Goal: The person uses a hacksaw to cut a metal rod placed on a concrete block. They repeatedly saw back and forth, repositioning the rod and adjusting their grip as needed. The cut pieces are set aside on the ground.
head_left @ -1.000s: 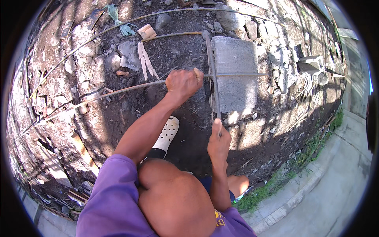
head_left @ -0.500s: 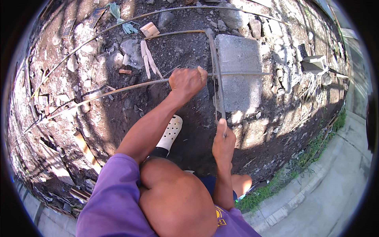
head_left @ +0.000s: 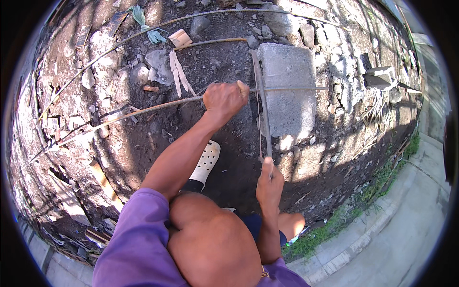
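1. Head view: the left hand [head_left: 224, 101] is closed in a fist, knuckles up, fingers curled tight around a long thin rod [head_left: 167, 104].
2. The rod runs from the far left of the ground, through that fist, and passes beneath the saw before its right end reaches out over a grey concrete block [head_left: 289, 115]; whether it touches the block there, I cannot tell.
3. The right hand [head_left: 269, 189] is wrapped firmly around the near end of a saw [head_left: 265, 112], with the thumb laid along the top and pointing away from the body; the palm side and most of the grip are hidden.
4. The saw stands lengthwise away from the person, crossing the rod just right of the left hand, beside the left edge of the block. Its narrow blade [head_left: 260, 136] shows as a thin line left of the frame.
5. A white clog with holes [head_left: 206, 162] is on the dark soil between the forearms.
6. Beyond the left hand lie pale split slats [head_left: 176, 71] and green plastic [head_left: 155, 36].
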Demonstrator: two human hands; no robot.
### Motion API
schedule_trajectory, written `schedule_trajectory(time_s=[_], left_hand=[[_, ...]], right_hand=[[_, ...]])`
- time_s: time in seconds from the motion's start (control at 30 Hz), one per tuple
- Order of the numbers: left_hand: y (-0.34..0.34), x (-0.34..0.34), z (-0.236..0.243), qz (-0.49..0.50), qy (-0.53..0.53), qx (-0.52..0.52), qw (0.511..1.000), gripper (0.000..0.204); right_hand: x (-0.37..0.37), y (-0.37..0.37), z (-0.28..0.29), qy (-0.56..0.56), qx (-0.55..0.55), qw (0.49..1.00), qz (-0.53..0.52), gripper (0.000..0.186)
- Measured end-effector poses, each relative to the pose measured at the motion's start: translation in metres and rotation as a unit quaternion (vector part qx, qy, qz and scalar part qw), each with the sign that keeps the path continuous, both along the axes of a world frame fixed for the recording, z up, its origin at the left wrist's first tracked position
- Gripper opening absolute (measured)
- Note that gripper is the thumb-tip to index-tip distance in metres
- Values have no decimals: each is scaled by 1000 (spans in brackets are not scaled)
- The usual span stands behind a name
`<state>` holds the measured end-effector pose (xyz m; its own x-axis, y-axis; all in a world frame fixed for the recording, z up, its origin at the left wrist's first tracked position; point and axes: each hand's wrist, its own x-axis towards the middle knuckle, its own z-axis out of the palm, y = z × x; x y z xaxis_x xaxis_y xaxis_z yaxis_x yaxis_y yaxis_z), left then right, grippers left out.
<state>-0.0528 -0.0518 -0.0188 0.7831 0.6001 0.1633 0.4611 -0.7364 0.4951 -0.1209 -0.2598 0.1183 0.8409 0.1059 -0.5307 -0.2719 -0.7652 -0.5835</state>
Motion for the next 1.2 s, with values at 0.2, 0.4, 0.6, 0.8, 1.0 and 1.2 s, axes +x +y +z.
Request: schedule_trajectory(time_s=[0.2,0.4,0.6,0.8,1.0,1.2], left_hand=[[3,-3,20,-23,21,-10,999,56],[0,-2,4,5,-2,12,1000,55],[2,-2,10,-4,-3,-15,1000,53],[6,-1,6,-30,-20,15,999,52],[-1,-1,-6,-10,-48,27,998,50],[2,-3,14,4,4,26,1000,52]], right_hand=[[34,19,-67,-147,119,981,35,67],[-60,-60,11,13,17,1000,-16,56],[66,61,-38,-179,55,977,105,67],[-7,-27,-52,-101,43,992,57,61],[-28,-22,29,19,22,999,-15,57],[68,55,-63,-92,41,994,43,66]])
